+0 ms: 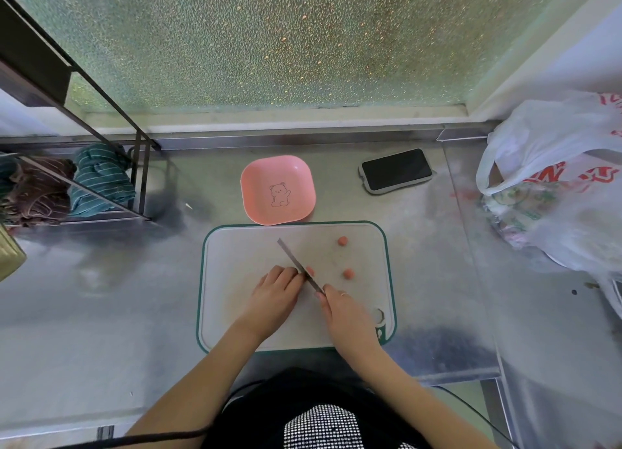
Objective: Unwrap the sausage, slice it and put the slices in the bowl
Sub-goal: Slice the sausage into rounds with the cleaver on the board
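On the white cutting board (235,300) with a green rim, my left hand (277,289) curls over the sausage, of which only a pink end (310,271) shows past the blade. My right hand (341,309) grips the handle of a knife (296,265), its blade standing across the sausage right beside my left fingertips. Two cut pink slices lie on the board to the right, one (349,273) near the knife and one (342,241) farther back. The pink square bowl (261,179) with a bear drawing stands just behind the board, with nothing in it.
A black phone (396,170) lies on the steel counter back right. A white plastic bag (555,179) with red print fills the right side. A wire rack holding folded cloths (101,179) stands at the left. A frosted window closes the back.
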### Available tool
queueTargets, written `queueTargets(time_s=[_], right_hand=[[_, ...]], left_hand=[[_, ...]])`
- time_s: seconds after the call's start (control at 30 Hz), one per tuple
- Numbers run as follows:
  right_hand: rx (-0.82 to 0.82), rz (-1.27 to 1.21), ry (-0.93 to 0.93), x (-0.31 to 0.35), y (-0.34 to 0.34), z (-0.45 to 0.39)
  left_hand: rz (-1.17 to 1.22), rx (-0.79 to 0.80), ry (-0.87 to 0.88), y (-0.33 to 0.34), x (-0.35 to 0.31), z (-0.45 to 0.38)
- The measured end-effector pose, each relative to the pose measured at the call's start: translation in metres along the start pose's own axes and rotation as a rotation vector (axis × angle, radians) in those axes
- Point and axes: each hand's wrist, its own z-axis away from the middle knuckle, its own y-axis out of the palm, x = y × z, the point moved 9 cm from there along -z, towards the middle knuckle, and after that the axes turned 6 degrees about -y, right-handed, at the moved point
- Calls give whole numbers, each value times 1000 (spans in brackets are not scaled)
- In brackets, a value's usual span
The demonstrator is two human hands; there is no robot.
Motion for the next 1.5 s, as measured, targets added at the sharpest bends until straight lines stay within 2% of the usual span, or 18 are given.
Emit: queueTargets(time_s=[0.2,0.33,0.5,0.57,0.67,0.7,0.9,1.1,1.5], right_hand=[[-96,143,-11,5,-4,-1],[-81,246,5,4,-2,-5],[-42,258,8,3,0,-7],[-53,202,-11,2,0,-8],[-63,-111,113,-11,1,-11],[-85,-148,133,-14,0,-10],[-98,-171,140,-20,-6,0],[-85,-200,70,-7,-6,1],[0,-64,35,1,3,-1]], left_hand=[[-2,52,-27,6,4,0],[-5,35,-22,5,3,0],[13,6,-15,1,3,0],[8,1,-12,1,2,-1],[32,31,-44,5,5,-3],[39,32,-49,6,6,-3],[102,-8,-68,0,7,1],[96,-7,-72,-1,8,9],[103,52,-49,0,3,2]])
